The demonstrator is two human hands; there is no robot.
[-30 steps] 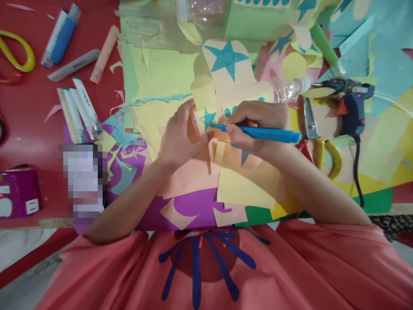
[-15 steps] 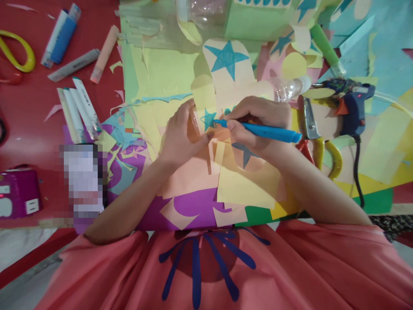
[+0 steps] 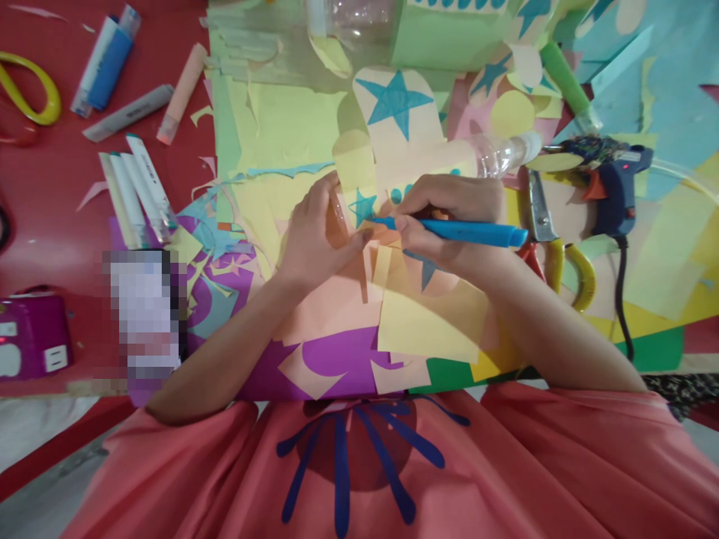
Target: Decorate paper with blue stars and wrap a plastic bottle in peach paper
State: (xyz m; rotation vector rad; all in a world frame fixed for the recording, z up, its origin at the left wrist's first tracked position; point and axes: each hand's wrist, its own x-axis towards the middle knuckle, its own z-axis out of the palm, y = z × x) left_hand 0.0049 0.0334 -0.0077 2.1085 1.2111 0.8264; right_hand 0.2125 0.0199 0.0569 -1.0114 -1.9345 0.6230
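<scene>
My right hand point(image 3: 449, 217) grips a blue marker point(image 3: 477, 231), its tip resting on the edge of a small teal star point(image 3: 362, 206). That star is on pale paper at the near end of a plastic bottle point(image 3: 499, 156) wrapped in peach paper. My left hand point(image 3: 314, 232) curls around the bottle's base end, thumb and fingers on either side. Teal dots point(image 3: 396, 196) run along the wrap, partly hidden by my right hand. A rounded paper flap point(image 3: 371, 88) with a bigger teal star stands out from the bottle; another starred flap point(image 3: 430, 277) lies below my right hand.
Scissors point(image 3: 553, 247) and a blue glue gun point(image 3: 618, 187) lie to the right. Several markers point(image 3: 135, 112), a phone-like blurred object point(image 3: 146, 314) and a purple box point(image 3: 37, 333) are at left. Paper scraps point(image 3: 225, 262) cover the table. A green marker point(image 3: 570, 82) lies at upper right.
The marker tip has shifted slightly down, and the marker lies a little flatter. My right hand has moved slightly, uncovering more dots. My left hand stays put.
</scene>
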